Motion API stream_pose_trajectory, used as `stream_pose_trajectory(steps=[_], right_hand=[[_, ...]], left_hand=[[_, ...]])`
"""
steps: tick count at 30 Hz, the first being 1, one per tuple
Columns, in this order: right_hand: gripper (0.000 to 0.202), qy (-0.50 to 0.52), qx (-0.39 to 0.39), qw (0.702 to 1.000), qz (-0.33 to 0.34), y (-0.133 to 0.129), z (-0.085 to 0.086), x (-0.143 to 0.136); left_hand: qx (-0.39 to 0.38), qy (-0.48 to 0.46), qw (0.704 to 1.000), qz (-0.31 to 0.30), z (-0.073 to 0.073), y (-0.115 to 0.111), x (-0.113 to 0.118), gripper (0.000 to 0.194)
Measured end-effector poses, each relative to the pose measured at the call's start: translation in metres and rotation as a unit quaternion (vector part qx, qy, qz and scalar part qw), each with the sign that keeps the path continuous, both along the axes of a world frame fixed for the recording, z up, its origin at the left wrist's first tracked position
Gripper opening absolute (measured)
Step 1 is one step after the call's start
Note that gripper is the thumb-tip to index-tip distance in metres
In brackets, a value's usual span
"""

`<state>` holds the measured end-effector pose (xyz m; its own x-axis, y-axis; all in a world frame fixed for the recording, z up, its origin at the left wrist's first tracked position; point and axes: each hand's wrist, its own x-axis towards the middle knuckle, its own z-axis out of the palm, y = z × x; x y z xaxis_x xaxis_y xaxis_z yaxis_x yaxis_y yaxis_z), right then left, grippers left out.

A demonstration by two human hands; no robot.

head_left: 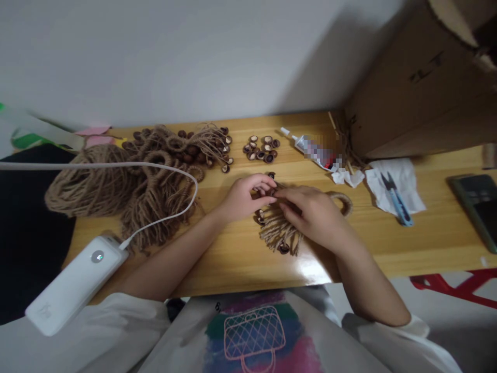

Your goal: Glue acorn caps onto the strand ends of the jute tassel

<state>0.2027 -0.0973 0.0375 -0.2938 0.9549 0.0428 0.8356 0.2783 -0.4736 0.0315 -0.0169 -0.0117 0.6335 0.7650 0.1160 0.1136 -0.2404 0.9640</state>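
A twine tassel (277,233) lies fanned out on the table, its wrapped twine ring (344,204) showing beyond my right hand (314,210). Brown nut shells sit at several strand ends, among them one nut shell (284,249) at the near edge. My left hand (246,197) is closed in a pinch at the tassel's left side, with a small dark brown bit partly visible at its fingertips. The fingers of my right hand are pressed together there too, over the strands. The fingertips of both hands meet, and what exactly lies between them is mostly hidden.
Loose nut shells (267,147) and a glue tube (316,152) lie behind. At left are a twine bundle (91,181) and a cabled white power bank (77,285). Blue thread snips (398,199) rest on crumpled paper (413,181), near a phone (476,202) and cardboard box (419,103).
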Motion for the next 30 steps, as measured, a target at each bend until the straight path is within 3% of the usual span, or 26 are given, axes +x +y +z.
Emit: stream_pose_trajectory(steps=[14,20,26,30], right_hand=[[0.023,-0.002,-0.003,1.0,-0.001,0.0006,0.002,-0.0006],[0.022,0.002,-0.005,1.0,0.0,0.0006,0.0025,-0.0009],[0.023,0.005,-0.001,1.0,0.001,0.001,0.001,-0.0009],[0.022,0.001,0.001,1.0,0.001,0.0003,0.0008,-0.0011]], left_hand=[[-0.012,-0.005,1.0,-0.006,0.0023,-0.0015,-0.0006,0.036],[0.006,0.003,1.0,-0.005,0.0012,-0.0002,-0.0008,0.02],[-0.001,-0.013,1.0,-0.008,-0.0004,-0.0006,-0.0006,0.036],[0.004,0.003,1.0,-0.002,0.0004,-0.0006,-0.0001,0.023]])
